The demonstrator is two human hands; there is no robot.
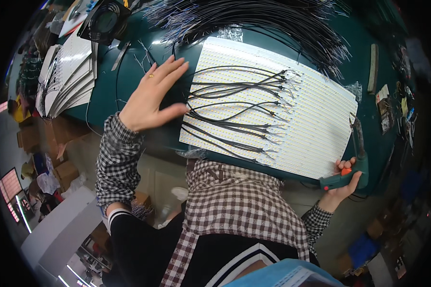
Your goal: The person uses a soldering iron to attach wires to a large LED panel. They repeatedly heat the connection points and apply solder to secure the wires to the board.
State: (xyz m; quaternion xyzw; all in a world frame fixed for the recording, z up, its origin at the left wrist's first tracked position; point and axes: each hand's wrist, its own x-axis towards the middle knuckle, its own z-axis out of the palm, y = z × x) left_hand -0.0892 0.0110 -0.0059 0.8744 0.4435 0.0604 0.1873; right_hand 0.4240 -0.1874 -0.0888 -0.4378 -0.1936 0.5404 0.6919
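Note:
A white LED board [316, 119] with rows of small yellowish lights lies on the green table. Several black cables [234, 106] stretch across its left half, their stripped thin wire ends near the board's middle. Over the board's left edge, my left hand [155, 98] is open with fingers stretched and thumb apart, close to the cables; it holds nothing. At the board's lower right corner, my right hand [342, 190] grips a green soldering gun [364, 168] with an orange-red trigger. Its bent metal tip points up along the board's right edge.
A big bundle of black cables [273, 21] lies across the table's far side. To the left are a stack of white boards [74, 79] and a black fan [104, 21]. A grey bar [373, 69] and a small worn box [384, 109] lie at right.

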